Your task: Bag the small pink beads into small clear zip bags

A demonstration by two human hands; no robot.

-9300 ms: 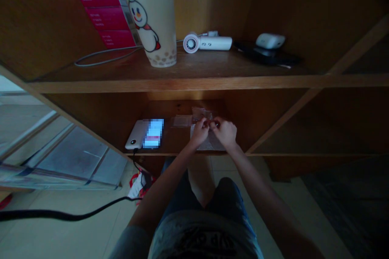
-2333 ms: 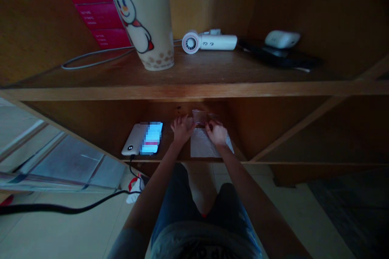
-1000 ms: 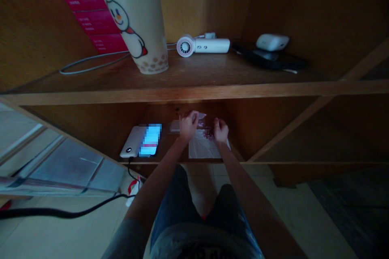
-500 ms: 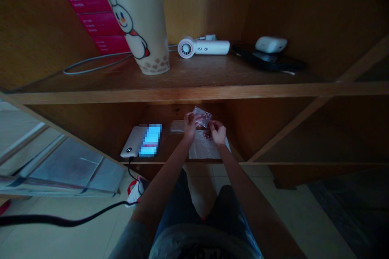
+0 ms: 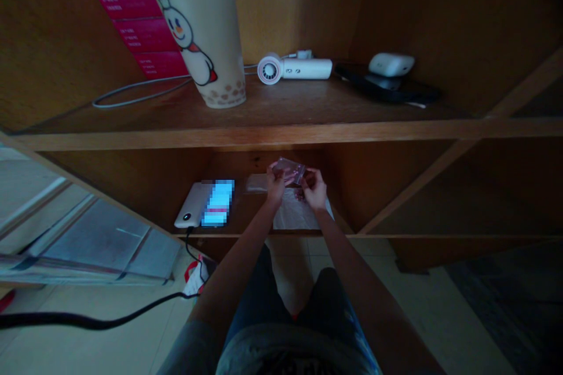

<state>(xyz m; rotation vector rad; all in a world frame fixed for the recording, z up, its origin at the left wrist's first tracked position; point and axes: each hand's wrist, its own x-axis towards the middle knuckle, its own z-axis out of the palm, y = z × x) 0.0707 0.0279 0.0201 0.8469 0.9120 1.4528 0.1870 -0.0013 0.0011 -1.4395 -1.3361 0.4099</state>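
Note:
Over the lower shelf, my left hand [image 5: 276, 183] grips the left side of a small clear plastic bag [image 5: 289, 167]. My right hand [image 5: 315, 188] has its fingers closed at the bag's right edge. Some small dark reddish pieces [image 5: 299, 194] show beside the right hand, too small to name. Beneath both hands lies a white plastic sheet or bag [image 5: 292, 217]. Left of my left hand is another clear plastic bag [image 5: 256, 183], lying flat on the shelf.
A power bank [image 5: 192, 205] and a lit phone [image 5: 218, 203] lie on the lower shelf's left, with a black cable [image 5: 88, 320] below. Above stand a milk tea cup [image 5: 211, 41], a handheld fan [image 5: 294, 68] and a white case [image 5: 391, 64]. The upper shelf's edge [image 5: 281, 133] overhangs my hands.
The small clear bag has turned to lie more level between my hands. My right hand has risen slightly and now meets its right edge.

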